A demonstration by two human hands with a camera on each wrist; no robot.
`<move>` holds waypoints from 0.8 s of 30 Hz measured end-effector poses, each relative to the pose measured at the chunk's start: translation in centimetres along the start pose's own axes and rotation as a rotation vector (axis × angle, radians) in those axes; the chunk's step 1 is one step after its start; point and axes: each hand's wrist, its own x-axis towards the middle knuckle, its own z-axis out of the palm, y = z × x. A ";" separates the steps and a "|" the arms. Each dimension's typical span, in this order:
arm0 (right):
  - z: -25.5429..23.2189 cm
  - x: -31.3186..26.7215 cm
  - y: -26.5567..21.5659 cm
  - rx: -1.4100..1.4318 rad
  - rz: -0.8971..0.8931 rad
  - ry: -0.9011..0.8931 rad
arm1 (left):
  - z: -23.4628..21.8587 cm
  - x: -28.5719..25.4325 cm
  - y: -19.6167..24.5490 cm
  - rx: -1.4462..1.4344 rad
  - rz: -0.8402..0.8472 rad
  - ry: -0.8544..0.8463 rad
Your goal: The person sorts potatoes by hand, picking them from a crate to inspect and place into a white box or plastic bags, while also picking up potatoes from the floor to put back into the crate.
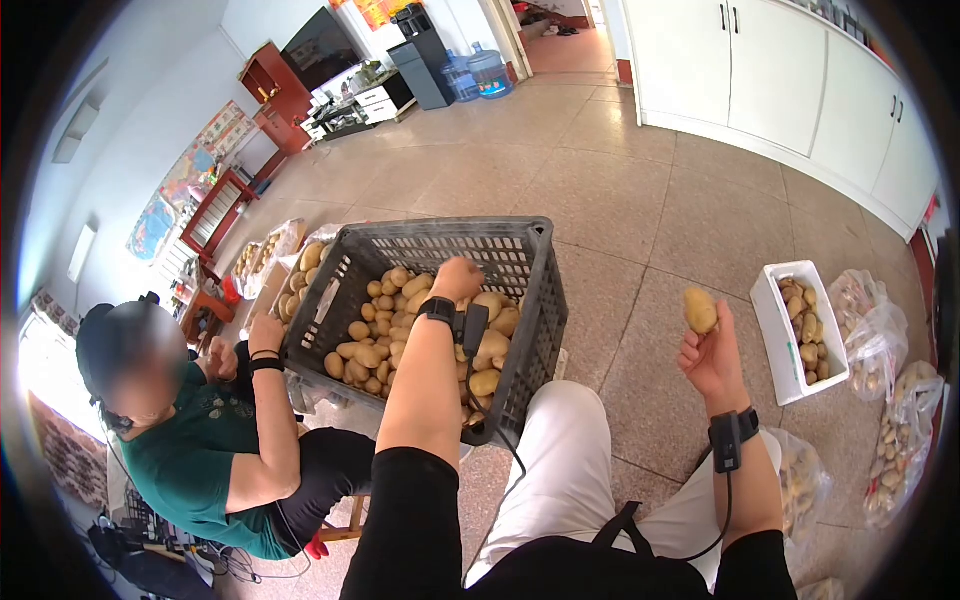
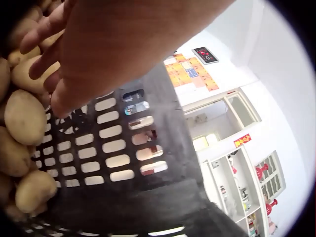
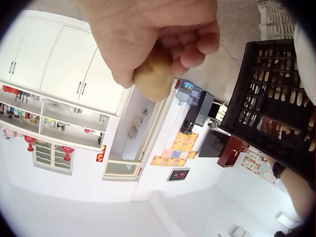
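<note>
My right hand (image 1: 718, 362) holds one yellow potato (image 1: 700, 311) between thumb and fingers, out over the floor to the right of the crate. In the right wrist view, that potato (image 3: 154, 81) sticks out past the fingertips. My left hand (image 1: 459, 279) is inside the black plastic crate (image 1: 545, 300), above a heap of potatoes (image 1: 370, 355). The left wrist view has its fingers (image 2: 48, 47) loosely bent at the potatoes by the slotted crate wall (image 2: 182, 148), with nothing seen in their grasp.
A white foam box (image 1: 775, 335) of potatoes stands on the floor at right, beside plastic bags (image 1: 890, 460) of potatoes. Another person (image 1: 225, 450) in a green shirt sits left of the crate. More bagged potatoes (image 1: 262, 255) lie behind them. White cabinets (image 1: 775, 65) line the far right.
</note>
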 end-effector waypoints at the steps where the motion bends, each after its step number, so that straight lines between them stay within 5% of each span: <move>1: 0.2 -0.1 0.0 -0.045 -0.020 0.002 | -0.6 0.5 0.7 -0.161 0.016 0.203; 2: 0.6 -0.2 0.1 -0.045 -0.019 0.002 | -1.1 0.9 1.5 -0.321 0.032 0.407; 4: 1.5 -0.4 0.5 -0.155 -0.184 0.071 | -4.9 -2.0 7.3 -0.685 0.037 0.448; 6: 2.1 -0.3 0.8 -0.196 -0.285 0.034 | -6.3 -3.9 11.3 -1.086 0.225 0.336; 10: 3.2 -0.2 1.6 -0.345 -0.518 -0.004 | -6.0 -8.7 18.4 -0.929 0.499 -0.133; 18: 4.5 0.0 4.2 -0.677 -0.661 -0.104 | -1.2 -8.6 20.2 -0.890 0.528 -0.720; 24: 4.7 0.0 4.2 -0.620 -0.575 -0.166 | -2.1 -9.1 20.5 -0.959 0.497 -0.714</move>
